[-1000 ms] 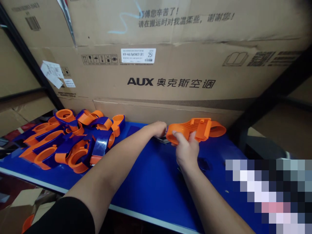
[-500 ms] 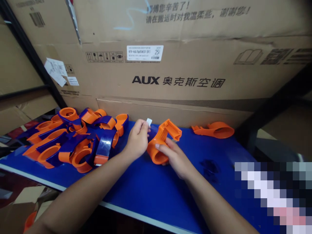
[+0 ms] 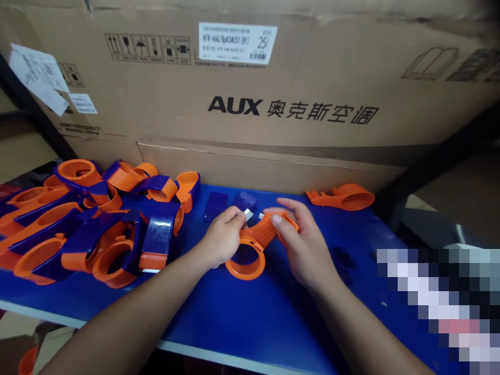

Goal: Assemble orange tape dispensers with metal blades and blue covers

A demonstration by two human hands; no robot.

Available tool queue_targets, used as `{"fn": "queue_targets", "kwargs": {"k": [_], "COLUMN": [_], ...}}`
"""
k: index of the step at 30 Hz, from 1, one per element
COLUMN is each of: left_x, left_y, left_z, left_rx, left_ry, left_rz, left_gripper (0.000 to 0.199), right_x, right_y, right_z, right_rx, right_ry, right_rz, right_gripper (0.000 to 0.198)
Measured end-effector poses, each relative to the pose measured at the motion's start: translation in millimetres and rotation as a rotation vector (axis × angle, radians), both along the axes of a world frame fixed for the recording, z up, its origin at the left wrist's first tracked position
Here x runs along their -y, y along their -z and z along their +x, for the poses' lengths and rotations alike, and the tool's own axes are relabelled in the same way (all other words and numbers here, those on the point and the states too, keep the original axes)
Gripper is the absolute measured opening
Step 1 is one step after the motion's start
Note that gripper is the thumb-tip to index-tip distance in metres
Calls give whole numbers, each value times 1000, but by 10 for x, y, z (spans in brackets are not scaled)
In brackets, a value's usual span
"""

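Observation:
My right hand (image 3: 307, 250) grips the head end of an orange plastic tape-dispenser frame (image 3: 250, 255), whose ring end hangs low over the blue table (image 3: 242, 312). My left hand (image 3: 222, 237) pinches a small silvery metal piece (image 3: 248, 214) right at the frame's head and also touches the frame. Both hands are close together at the middle of the table.
A heap of assembled orange-and-blue tape dispensers (image 3: 97, 219) covers the table's left part. Two small blue parts (image 3: 228, 203) lie behind my hands. Another orange frame (image 3: 344, 197) lies at the back right. A large AUX cardboard box (image 3: 250, 104) walls off the back.
The orange frame has turned from standing on its ring to lying nearly flat, ring toward me. My left hand has brought the metal piece to its head. The view has tilted down.

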State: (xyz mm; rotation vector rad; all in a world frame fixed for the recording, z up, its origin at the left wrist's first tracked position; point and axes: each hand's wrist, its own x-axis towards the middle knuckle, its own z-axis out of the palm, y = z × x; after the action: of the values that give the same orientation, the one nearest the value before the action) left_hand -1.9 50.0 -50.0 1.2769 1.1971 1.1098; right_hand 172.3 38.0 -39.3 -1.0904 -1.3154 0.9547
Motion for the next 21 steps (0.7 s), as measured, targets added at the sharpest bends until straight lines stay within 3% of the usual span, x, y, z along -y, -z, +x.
{"fn": "queue_targets", "kwargs": {"k": [4, 9, 12, 17, 21], "left_x": [-7, -3, -12, -70, -96], "left_y": [-26, -76, -47, 9, -96], "left_z": [-14, -18, -10, -31, -120], "left_rx": [70, 154, 179, 140, 101], "left_ry": [24, 14, 12, -17, -19], "left_rz": [-59, -105, -103, 3, 184], "left_gripper": [28, 32, 32, 28, 25], "right_x": [31, 96, 114, 103, 111], "right_y": [-28, -1, 6, -9, -48], "right_z": [1, -53, -80, -67, -47], "right_rx": [83, -33, 4, 113, 197], "right_ry": [-37, -145, -130, -47, -59], "right_rz": [81, 73, 80, 134, 155], "right_gripper": [55, 73, 69, 60, 58]}}
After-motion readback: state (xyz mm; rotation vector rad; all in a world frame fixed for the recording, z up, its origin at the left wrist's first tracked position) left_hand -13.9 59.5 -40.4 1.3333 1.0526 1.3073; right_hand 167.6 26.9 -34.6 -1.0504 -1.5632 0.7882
